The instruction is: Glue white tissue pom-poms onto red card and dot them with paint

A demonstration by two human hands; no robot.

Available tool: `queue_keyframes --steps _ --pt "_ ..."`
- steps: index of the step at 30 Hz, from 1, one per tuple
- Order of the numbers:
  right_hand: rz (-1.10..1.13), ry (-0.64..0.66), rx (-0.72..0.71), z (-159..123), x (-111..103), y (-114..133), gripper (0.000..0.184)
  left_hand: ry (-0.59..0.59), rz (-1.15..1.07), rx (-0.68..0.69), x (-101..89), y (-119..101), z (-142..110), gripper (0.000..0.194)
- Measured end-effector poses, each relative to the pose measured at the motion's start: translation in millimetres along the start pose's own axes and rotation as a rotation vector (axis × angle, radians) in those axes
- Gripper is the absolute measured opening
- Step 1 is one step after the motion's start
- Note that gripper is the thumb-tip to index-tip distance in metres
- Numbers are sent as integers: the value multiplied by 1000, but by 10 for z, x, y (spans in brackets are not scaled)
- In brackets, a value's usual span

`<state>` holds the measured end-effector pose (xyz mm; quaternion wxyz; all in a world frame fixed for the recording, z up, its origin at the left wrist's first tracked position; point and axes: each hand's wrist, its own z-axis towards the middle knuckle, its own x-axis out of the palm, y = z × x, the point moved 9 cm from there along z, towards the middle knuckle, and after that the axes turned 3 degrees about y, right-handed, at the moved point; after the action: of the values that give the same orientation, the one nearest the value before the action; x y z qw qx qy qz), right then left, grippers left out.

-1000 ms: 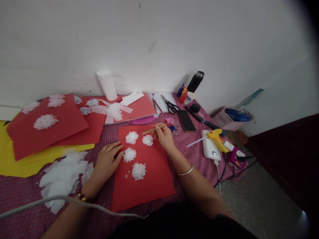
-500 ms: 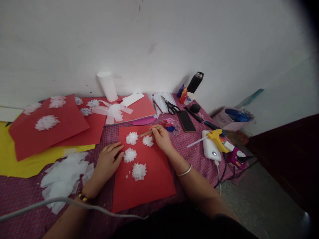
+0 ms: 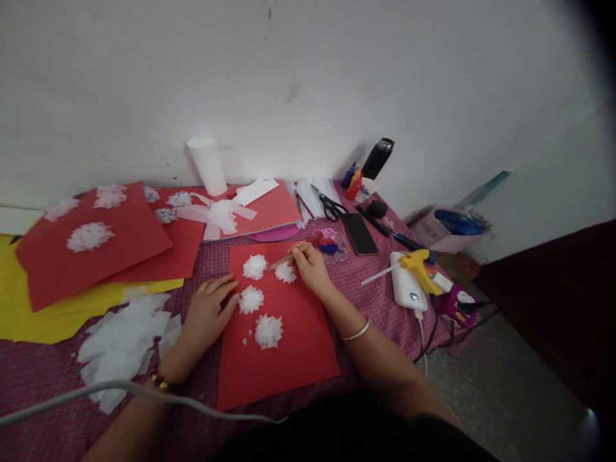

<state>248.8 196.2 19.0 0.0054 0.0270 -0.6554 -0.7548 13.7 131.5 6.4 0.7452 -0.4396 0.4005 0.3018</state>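
Observation:
A red paper sheet point(image 3: 283, 359) lies in front of me with several white tissue puffs point(image 3: 268, 330) stuck on it. My left hand point(image 3: 208, 312) rests flat on the sheet's left edge, fingers stretched toward a puff point(image 3: 251, 299). My right hand point(image 3: 310, 267) pinches a thin wooden brush point(image 3: 287, 258), its end close beside the upper right puff point(image 3: 285, 273). A small paint palette point(image 3: 332, 246) with red and blue paint sits just right of that hand.
More red sheets point(image 3: 96, 250) with puffs and a yellow sheet point(image 3: 58, 314) lie at the left, torn white tissue point(image 3: 120, 346) nearby. Scissors point(image 3: 331, 206), a phone point(image 3: 360, 233), a yellow glue gun point(image 3: 419, 268), a power bank point(image 3: 407, 289) and a black bottle point(image 3: 378, 158) crowd the right.
My right hand with the brush has shifted slightly left and down toward the upper right puff. The left hand has stayed put.

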Motion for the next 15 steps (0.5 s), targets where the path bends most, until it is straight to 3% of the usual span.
queue_keyframes --steps 15 --pt "24 -59 -23 0 12 19 25 12 14 1 8 15 0 36"
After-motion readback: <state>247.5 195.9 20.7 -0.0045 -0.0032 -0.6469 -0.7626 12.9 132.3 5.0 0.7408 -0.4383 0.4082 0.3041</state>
